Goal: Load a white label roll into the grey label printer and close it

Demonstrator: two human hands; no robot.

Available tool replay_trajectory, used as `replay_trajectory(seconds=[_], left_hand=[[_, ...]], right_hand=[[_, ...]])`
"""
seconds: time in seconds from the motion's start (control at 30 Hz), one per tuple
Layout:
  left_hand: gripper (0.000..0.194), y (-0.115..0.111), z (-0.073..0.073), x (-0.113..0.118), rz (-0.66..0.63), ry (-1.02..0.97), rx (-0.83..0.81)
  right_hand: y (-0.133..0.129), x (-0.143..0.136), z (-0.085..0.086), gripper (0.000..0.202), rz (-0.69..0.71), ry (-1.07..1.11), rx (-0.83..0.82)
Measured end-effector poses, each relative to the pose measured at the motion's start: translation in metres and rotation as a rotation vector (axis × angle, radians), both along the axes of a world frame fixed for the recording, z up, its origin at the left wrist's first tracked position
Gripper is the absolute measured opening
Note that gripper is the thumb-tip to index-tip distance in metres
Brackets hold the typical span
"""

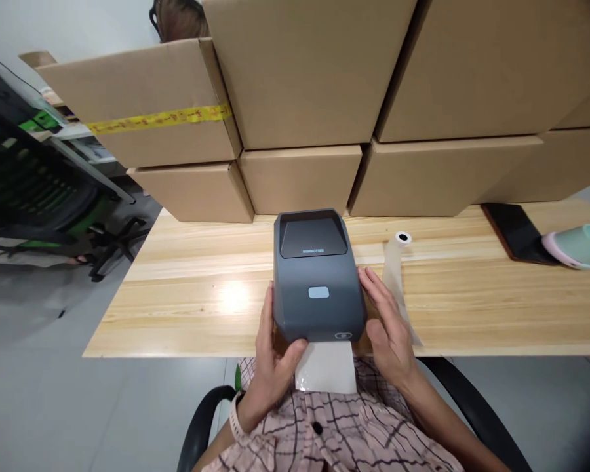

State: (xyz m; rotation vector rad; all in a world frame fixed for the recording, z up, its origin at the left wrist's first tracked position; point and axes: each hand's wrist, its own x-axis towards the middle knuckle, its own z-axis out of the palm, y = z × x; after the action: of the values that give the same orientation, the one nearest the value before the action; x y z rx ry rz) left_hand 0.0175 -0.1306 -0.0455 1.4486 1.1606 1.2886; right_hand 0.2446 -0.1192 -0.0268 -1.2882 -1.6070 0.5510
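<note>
A dark grey label printer (319, 275) stands at the front edge of the table, with a pale blue button on top. From its front slot a blank white label strip (326, 368) hangs over the edge toward my lap. My left hand (274, 357) grips the printer's left side, fingers along the wall and thumb at the front corner by the label. Against the right side, my right hand (387, 328) holds with its fingers stretched along the wall and its thumb near the front corner. The printer sits between both palms.
Cardboard boxes (299, 180) are stacked along the table's back. Right of the printer lies a small white roll (403, 238) with a strip trailing forward. A black phone (516, 229) and a mint-and-pink cup (580, 246) are farther right. An office chair (39, 177) stands at left.
</note>
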Motion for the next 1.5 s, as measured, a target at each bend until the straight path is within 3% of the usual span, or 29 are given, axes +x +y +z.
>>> replay_trajectory(seconds=[0.23,0.47,0.6,0.73,0.83,0.93,1.0,1.07,1.2,1.33,1.4,1.5], left_hand=[[0.092,-0.001,-0.004,0.006,0.021,-0.067,-0.033],[0.088,0.004,-0.001,0.005,0.071,-0.017,0.023],[0.082,0.005,0.010,0.000,0.046,0.033,0.103],[0.073,0.021,0.031,-0.006,0.024,0.072,0.261],[0.059,0.055,0.050,-0.010,0.040,0.025,0.403],[0.043,0.100,0.064,-0.013,0.125,-0.054,0.367],[0.051,0.128,0.067,-0.014,0.089,-0.045,0.273],[0.068,0.146,0.064,-0.015,-0.042,-0.007,0.127],[0.099,0.151,0.048,-0.016,-0.259,-0.001,-0.122],[0.105,0.142,0.041,-0.012,-0.272,-0.019,-0.158],[0.104,0.139,0.043,-0.009,-0.265,-0.025,-0.148],[0.102,0.136,0.048,-0.005,-0.260,-0.044,-0.133]], right_hand=[[0.001,-0.002,-0.006,0.056,0.044,0.126,-0.038],[-0.005,-0.015,-0.011,0.058,0.057,0.269,-0.071],[-0.005,-0.010,0.002,0.061,0.079,0.259,-0.104],[0.003,0.003,0.031,0.069,0.128,0.160,-0.090],[0.025,0.010,0.061,0.080,0.167,-0.009,-0.041],[0.065,0.010,0.090,0.086,0.160,-0.147,0.093],[0.098,0.007,0.104,0.084,0.104,-0.199,0.212],[0.132,0.004,0.115,0.080,0.039,-0.238,0.296],[0.196,0.004,0.124,0.074,0.005,-0.294,0.352],[0.242,0.008,0.123,0.075,0.004,-0.291,0.331],[0.248,0.007,0.124,0.075,-0.004,-0.278,0.319],[0.227,0.003,0.132,0.078,-0.044,-0.302,0.411]])
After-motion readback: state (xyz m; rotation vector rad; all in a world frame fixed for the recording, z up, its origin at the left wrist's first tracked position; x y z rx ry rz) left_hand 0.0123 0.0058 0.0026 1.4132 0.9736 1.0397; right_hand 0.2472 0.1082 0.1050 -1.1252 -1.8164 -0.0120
